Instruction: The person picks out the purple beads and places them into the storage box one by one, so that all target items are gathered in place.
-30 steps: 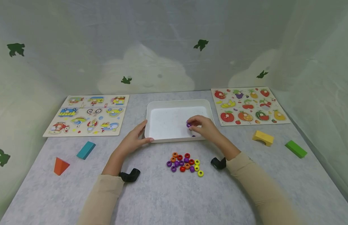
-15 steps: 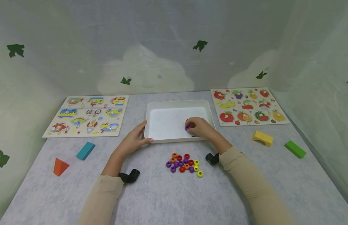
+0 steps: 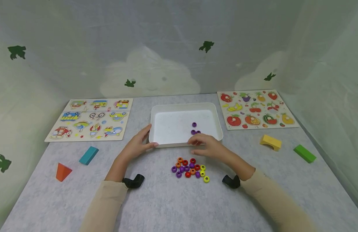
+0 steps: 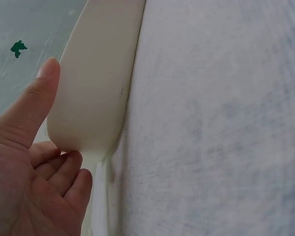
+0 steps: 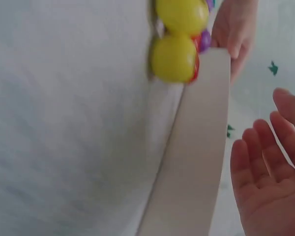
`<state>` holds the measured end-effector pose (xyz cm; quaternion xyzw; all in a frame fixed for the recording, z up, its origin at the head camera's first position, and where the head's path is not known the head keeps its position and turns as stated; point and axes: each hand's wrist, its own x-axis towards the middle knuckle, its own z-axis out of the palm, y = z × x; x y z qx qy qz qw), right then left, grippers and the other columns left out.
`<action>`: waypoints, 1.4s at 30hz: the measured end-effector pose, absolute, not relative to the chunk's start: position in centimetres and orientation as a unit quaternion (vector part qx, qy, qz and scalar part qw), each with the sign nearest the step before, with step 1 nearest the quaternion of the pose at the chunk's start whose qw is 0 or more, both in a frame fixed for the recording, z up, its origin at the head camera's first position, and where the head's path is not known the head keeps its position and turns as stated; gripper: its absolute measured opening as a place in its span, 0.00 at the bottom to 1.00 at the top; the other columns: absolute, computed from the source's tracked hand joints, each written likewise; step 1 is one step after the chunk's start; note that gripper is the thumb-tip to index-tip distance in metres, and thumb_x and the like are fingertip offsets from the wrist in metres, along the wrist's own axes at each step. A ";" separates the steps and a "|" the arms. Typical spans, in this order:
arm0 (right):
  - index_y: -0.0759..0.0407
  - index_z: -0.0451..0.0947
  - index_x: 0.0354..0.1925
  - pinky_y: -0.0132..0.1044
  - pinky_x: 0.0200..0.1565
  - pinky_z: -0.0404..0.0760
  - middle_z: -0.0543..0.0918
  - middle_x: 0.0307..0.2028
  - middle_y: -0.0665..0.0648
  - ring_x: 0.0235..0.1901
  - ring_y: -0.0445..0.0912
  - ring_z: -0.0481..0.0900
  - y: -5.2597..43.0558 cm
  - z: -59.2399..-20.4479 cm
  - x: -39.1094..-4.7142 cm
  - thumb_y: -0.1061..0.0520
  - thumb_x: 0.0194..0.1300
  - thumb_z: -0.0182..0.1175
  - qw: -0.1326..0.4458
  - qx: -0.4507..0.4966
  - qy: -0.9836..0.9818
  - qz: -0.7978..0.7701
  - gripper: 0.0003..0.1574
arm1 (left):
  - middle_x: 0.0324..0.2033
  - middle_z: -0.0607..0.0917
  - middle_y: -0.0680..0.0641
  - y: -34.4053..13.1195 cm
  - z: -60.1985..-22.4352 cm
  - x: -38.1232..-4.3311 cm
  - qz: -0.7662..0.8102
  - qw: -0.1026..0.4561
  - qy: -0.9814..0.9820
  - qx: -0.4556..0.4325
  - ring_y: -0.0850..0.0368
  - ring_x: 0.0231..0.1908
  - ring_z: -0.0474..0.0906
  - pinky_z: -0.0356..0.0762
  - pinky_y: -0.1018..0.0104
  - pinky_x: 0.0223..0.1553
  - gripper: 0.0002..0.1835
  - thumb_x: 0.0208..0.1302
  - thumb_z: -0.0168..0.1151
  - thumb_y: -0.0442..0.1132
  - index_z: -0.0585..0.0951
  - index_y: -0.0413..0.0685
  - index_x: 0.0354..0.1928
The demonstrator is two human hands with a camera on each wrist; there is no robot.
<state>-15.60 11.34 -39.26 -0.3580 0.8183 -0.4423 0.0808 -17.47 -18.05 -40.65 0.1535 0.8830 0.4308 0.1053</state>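
A white tray lies in the middle of the table, with three purple beads showing inside near its right end. My left hand holds the tray's front left corner, thumb at the front wall and fingers round the left side. Over the front rim towards the right, my right hand hovers with thumb and fingers apart and nothing between them. It may hide more of the tray floor. In front of the tray lies a cluster of orange, red, purple and yellow beads; yellow ones show close up in the right wrist view.
A vehicle puzzle board lies back left, a fruit puzzle board back right. Blocks lie at the sides: orange triangle, teal block, yellow arch, green block. A pale curtain encloses the table's back and sides.
My right hand has let go of a purple bead inside the tray and drawn back towards the front rim, fingers spreading. The left hand has stayed at the tray corner.
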 end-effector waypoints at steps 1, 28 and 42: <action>0.63 0.71 0.41 0.39 0.39 0.73 0.75 0.38 0.57 0.37 0.48 0.71 11.6 -39.8 -15.3 0.60 0.49 0.60 0.091 -0.369 0.814 -0.439 0.18 | 0.61 0.47 0.43 -18.0 -40.6 -17.5 0.430 0.107 0.883 0.153 0.51 0.59 0.44 0.49 0.58 0.56 0.46 0.45 0.61 0.49 0.46 0.44 0.62; 0.51 0.75 0.36 0.27 0.41 0.70 0.73 0.37 0.42 0.38 0.35 0.68 10.8 -41.6 -13.0 0.57 0.54 0.55 0.115 -0.402 0.855 -0.306 0.08 | 0.61 0.46 0.47 -18.7 -42.4 -18.3 0.429 0.103 0.884 0.153 0.54 0.59 0.44 0.49 0.62 0.57 0.50 0.40 0.59 0.58 0.45 0.50 0.62; 0.59 0.75 0.40 0.30 0.39 0.73 0.74 0.37 0.49 0.36 0.40 0.71 13.0 -40.7 -19.7 0.60 0.53 0.55 0.024 -0.232 0.846 -0.479 0.13 | 0.60 0.46 0.41 -17.6 -39.8 -17.0 0.449 0.112 0.874 0.146 0.48 0.59 0.44 0.47 0.57 0.57 0.46 0.46 0.61 0.45 0.46 0.40 0.62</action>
